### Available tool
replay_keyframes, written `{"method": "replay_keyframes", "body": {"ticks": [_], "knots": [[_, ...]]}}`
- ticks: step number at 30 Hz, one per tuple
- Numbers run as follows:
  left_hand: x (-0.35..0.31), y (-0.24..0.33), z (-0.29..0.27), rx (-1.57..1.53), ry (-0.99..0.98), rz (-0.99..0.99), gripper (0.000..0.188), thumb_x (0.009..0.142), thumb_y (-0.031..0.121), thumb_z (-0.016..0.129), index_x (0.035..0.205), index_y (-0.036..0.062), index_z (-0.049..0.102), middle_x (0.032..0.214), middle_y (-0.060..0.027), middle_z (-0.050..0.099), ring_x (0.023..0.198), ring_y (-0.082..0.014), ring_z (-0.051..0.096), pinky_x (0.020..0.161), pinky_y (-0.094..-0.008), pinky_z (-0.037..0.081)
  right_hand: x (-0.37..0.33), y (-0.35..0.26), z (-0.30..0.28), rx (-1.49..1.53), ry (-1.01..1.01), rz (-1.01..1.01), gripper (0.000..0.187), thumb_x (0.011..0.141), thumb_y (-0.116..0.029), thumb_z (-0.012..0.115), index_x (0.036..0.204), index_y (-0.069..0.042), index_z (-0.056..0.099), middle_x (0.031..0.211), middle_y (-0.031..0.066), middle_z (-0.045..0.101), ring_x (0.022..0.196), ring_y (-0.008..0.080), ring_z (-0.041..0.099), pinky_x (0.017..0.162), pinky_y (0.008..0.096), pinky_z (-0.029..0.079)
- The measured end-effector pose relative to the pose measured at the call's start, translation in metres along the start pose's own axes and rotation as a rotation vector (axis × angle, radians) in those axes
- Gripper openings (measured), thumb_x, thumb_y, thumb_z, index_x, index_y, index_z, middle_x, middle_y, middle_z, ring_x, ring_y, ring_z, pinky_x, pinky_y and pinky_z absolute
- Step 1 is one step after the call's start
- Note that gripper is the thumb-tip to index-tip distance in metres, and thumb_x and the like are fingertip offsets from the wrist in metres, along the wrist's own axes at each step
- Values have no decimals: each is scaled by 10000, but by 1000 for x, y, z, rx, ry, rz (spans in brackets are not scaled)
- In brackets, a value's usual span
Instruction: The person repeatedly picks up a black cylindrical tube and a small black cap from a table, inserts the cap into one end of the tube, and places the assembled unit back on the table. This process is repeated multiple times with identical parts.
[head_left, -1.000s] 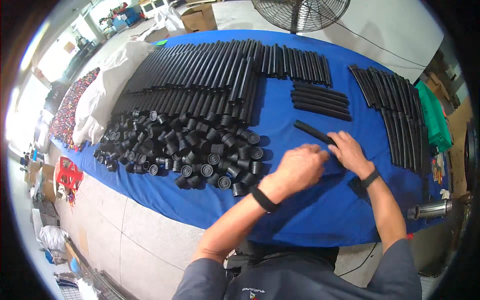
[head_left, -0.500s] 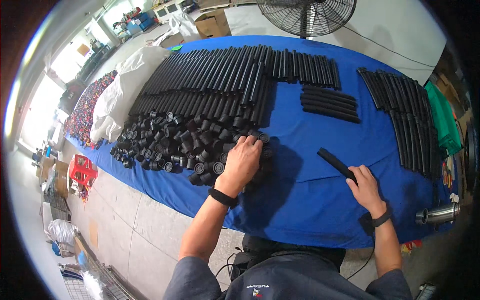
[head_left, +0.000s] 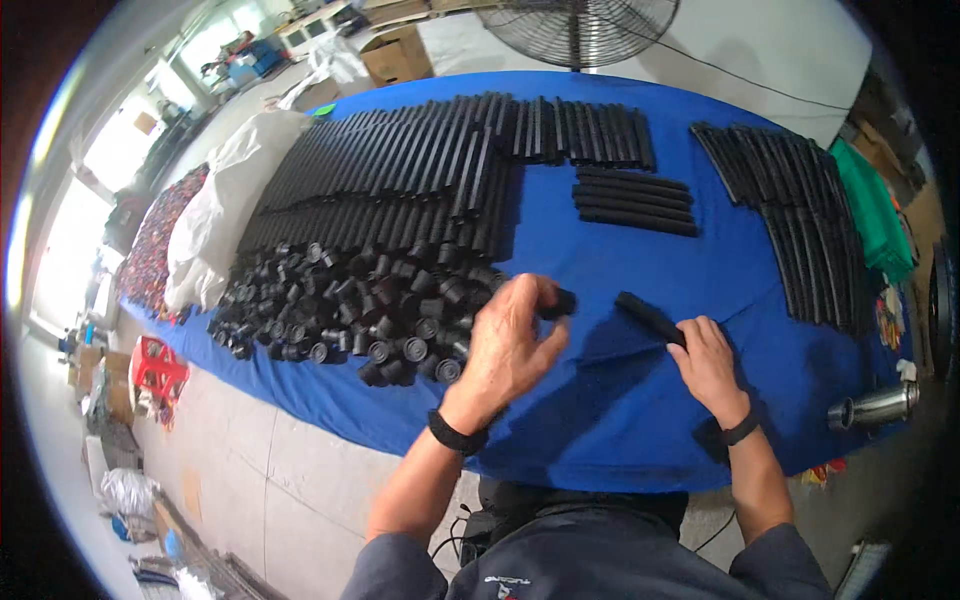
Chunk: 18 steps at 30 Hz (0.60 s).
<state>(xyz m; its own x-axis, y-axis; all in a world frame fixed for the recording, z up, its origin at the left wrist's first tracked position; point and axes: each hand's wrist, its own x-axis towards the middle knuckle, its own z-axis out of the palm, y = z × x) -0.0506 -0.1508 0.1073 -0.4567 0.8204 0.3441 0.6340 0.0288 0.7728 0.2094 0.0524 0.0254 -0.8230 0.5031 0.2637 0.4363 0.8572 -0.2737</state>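
Observation:
My left hand (head_left: 508,345) is raised just right of a heap of black plastic caps (head_left: 345,300). Between its fingers and thumb is one black cap (head_left: 562,304). My right hand (head_left: 712,372) grips the near end of a short black tube (head_left: 645,314), whose far end points up and left toward the cap. The cap and the tube are apart. Behind the heap lie long rows of black tubes (head_left: 380,155), and a small stack of similar tubes (head_left: 635,202) rests beyond my right hand.
The blue cloth (head_left: 560,230) covers the table. More black tubes (head_left: 800,220) lie at the right beside a green bundle (head_left: 872,215). A metal cylinder (head_left: 872,410) is near the right edge. On the left are a white sack (head_left: 215,225) and small colourful pieces (head_left: 160,235). A fan (head_left: 575,30) stands behind.
My left hand has lifted a cap off the heap and moved right, toward the tube. The right hand keeps its hold on the tube. The whole view has shifted slightly.

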Motion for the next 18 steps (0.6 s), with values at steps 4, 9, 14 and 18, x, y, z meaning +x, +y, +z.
{"method": "replay_keyframes", "body": {"ticks": [4,9,14,18], "knots": [[23,-2,67,-1294,-351,-448,408,942,108,638,1337,47,563,1080,-84,655,957,-216,669,747,-338,566,-3,12,-3,132,39,128,262,944,-158,686,1126,16,614,1057,193,622,1011,400,603,889,456,500],[51,-32,136,-1325,-445,-612,223,1008,219,648,1171,69,622,940,-52,649,791,-169,644,585,-273,504,-18,24,-37,436,92,359,295,974,-172,677,1182,33,638,1072,190,671,983,336,656,869,411,512],[40,-35,148,-1396,-697,-386,476,964,145,720,1410,57,578,825,-33,641,692,-142,630,549,-255,495,-39,8,-59,637,-208,272,330,1024,-204,633,1243,42,634,1073,110,666,969,190,630,854,334,501],[35,-48,145,-1490,-838,-346,534,893,103,788,1390,4,619,823,-65,684,676,-151,639,579,-279,516,-52,-13,-45,935,-140,445,444,944,-174,746,1311,16,582,1082,42,643,959,156,603,894,333,502]]}}
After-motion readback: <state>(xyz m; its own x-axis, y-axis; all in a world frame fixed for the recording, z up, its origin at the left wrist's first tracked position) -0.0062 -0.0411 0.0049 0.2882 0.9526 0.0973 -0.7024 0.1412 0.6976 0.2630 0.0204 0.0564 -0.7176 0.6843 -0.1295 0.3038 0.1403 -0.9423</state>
